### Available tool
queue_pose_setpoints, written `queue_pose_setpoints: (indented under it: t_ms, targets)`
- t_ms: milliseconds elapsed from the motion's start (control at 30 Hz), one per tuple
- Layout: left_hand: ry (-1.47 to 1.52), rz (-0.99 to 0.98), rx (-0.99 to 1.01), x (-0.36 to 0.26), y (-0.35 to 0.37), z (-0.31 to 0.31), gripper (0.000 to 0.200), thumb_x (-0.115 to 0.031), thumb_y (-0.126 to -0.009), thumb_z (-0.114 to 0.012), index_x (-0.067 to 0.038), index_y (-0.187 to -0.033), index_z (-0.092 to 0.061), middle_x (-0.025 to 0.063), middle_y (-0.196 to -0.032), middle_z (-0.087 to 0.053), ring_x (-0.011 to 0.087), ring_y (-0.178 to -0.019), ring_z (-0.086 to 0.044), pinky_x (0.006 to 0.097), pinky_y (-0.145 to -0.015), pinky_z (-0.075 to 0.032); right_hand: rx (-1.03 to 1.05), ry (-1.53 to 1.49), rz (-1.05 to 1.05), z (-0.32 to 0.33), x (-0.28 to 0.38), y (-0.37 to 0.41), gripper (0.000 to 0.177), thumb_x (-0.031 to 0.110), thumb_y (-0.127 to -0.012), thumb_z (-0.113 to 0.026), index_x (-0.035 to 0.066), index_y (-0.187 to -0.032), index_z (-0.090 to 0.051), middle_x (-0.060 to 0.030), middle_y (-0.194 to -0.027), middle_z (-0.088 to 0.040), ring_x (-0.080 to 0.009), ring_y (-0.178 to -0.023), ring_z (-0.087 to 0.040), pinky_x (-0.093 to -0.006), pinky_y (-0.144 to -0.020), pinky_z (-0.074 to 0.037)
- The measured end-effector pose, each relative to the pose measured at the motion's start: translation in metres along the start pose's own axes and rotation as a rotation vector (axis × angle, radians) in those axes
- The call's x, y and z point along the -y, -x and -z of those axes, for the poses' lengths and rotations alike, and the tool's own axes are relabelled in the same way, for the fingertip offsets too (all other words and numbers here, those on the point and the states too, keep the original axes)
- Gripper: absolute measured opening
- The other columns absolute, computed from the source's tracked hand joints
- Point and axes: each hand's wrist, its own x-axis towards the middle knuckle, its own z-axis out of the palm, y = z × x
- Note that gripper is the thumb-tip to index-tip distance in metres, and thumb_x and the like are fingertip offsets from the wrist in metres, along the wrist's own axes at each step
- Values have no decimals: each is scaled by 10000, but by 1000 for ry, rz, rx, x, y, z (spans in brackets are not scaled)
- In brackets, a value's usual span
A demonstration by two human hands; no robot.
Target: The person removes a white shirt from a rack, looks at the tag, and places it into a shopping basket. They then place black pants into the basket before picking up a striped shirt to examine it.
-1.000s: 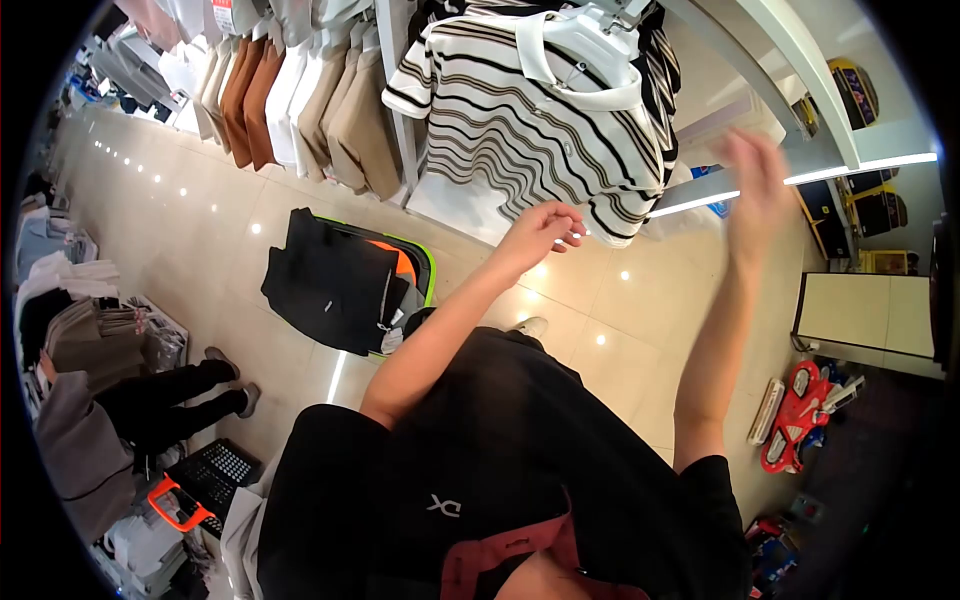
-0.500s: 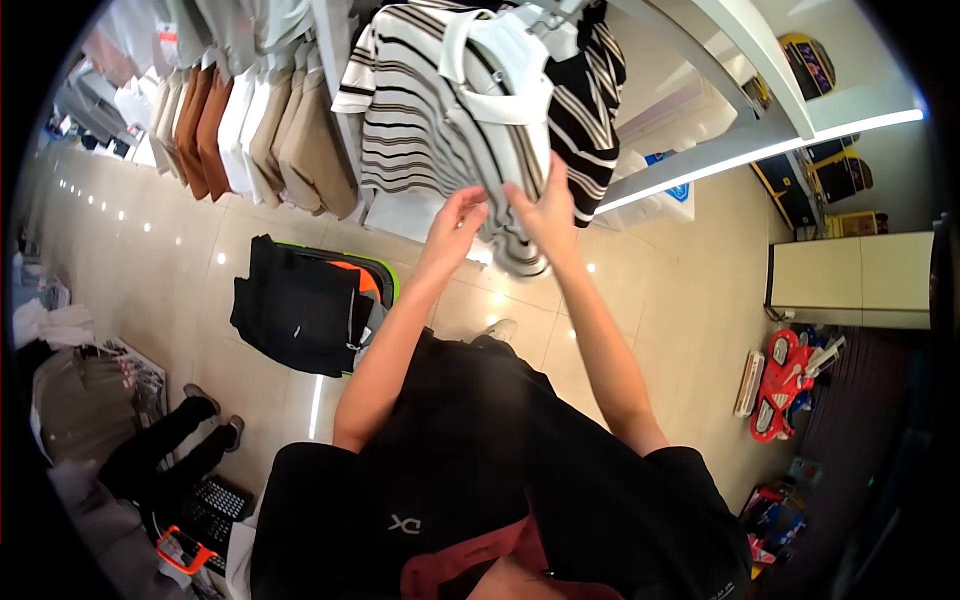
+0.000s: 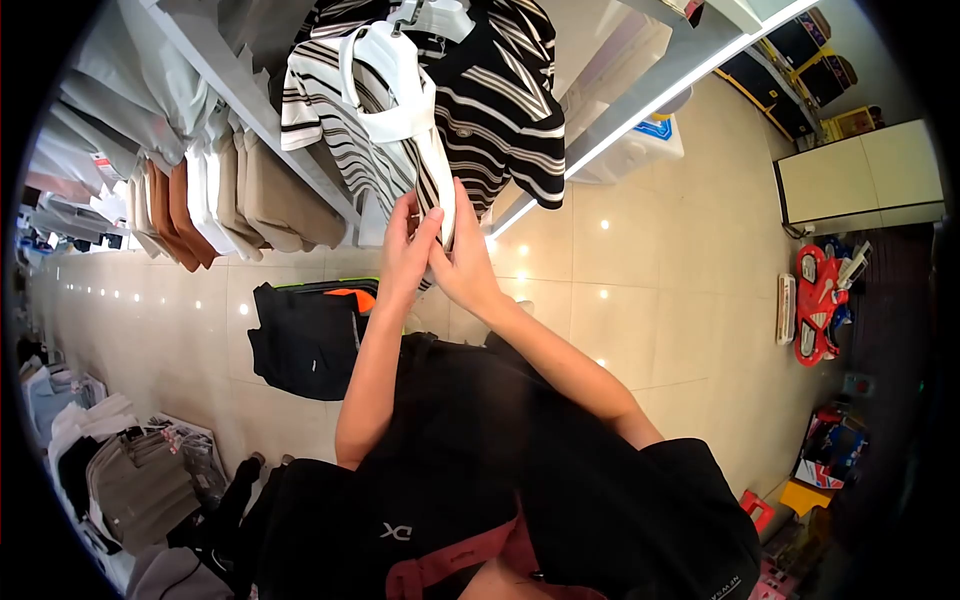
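A white polo shirt with dark stripes [image 3: 330,110] hangs on a white hanger [image 3: 395,70] from a rail above me. My left hand [image 3: 408,248] and my right hand [image 3: 462,262] are pressed together on the shirt's white button placket [image 3: 437,175], fingers closed on the fabric. Behind it hangs a black polo shirt with pale stripes [image 3: 500,95].
Brown, white and beige garments [image 3: 215,195] hang in a row to the left. A green-rimmed basket with dark folded clothes [image 3: 310,335] sits on the tiled floor. Another person's legs [image 3: 235,490] show at lower left beside folded stacks [image 3: 135,480]. Red toys [image 3: 820,305] lie right.
My view has swung left and tilted. Both hands came together from apart: the right dropped from high on the right, and both closed onto the striped shirt's front.
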Motion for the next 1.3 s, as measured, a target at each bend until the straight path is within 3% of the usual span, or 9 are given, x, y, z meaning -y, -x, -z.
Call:
queue_pose_setpoints:
  t_ms: [300,367,433,467,500,633,867,967,1300]
  targets:
    - [26,0,-47,-14,-1,-7,345,-147,-861,-659,25,-1126,-523,41,-934,-617,69,-758,-543,218,-676,-452,171,-30,22,27,-4,6,827,167,-838,-637,-59,-1456,-136,-281,-1387,-363,-406,-1272,-394,-423,-1070,-311]
    - [9,8,-40,-16,-2,-7,319,-145,-859,-665,17,-1099,-530,19,-896,-614,44,-713,-523,193,-624,-427,155,-141,-6,35,-10,0,717,197,-865,-612,-39,-1431,-241,-263,-1389,-372,-394,-1282,-389,-425,-1082,-296]
    - [1,-9,-18,-16,-2,-8,281,-110,-875,-655,-2,-1101,-526,15,-880,-615,49,-779,-550,197,-687,-428,168,69,167,55,-22,-20,535,211,-895,-568,-7,-1352,-393,-235,-1385,-393,-372,-1293,-387,-424,-1080,-301]
    - [0,-22,-15,-15,-3,-9,258,-109,-875,-660,-16,-1073,-524,-6,-854,-594,40,-767,-533,189,-684,-418,64,127,187,63,-27,-34,389,157,-873,-598,17,-1227,-520,-197,-1374,-437,-352,-1279,-420,-398,-1073,-315]
    - [-22,-19,-5,-17,-2,-10,248,-109,-875,-662,-20,-1052,-514,-19,-837,-570,34,-753,-512,185,-679,-408,-22,183,231,74,-31,-54,387,162,-862,-611,15,-1210,-528,-208,-1348,-462,-358,-1257,-443,-403,-1055,-339]
    - [-38,-38,-1,-9,-8,-14,303,-133,-871,-677,2,-1077,-500,-25,-814,-535,33,-718,-477,184,-631,-385,-333,477,248,114,-45,-131,482,128,-836,-627,-12,-1268,-467,-256,-1318,-469,-401,-1223,-457,-417,-1035,-365]
    - [-47,-19,32,-2,-17,-24,441,-160,-861,-699,56,-1157,-454,-14,-793,-498,45,-696,-447,190,-595,-370,180,370,-189,116,-48,-138,676,376,-794,-683,-45,-1263,-441,-287,-1020,-627,-418,-970,-619,-425,-863,-481]
    - [-48,-5,47,2,-22,-34,443,-155,-866,-692,53,-1169,-444,-1,-805,-522,51,-705,-475,201,-596,-398,231,209,-299,102,-31,-122,655,395,-854,-623,-52,-1287,-417,-304,-1014,-627,-399,-989,-628,-411,-861,-481]
    - [-118,-25,10,7,-28,-44,387,-144,-885,-666,23,-1164,-455,-2,-815,-553,54,-710,-515,208,-599,-420,78,56,-154,96,-32,-94,598,304,-897,-581,-34,-1342,-367,-300,-1162,-571,-415,-1093,-565,-405,-939,-433]
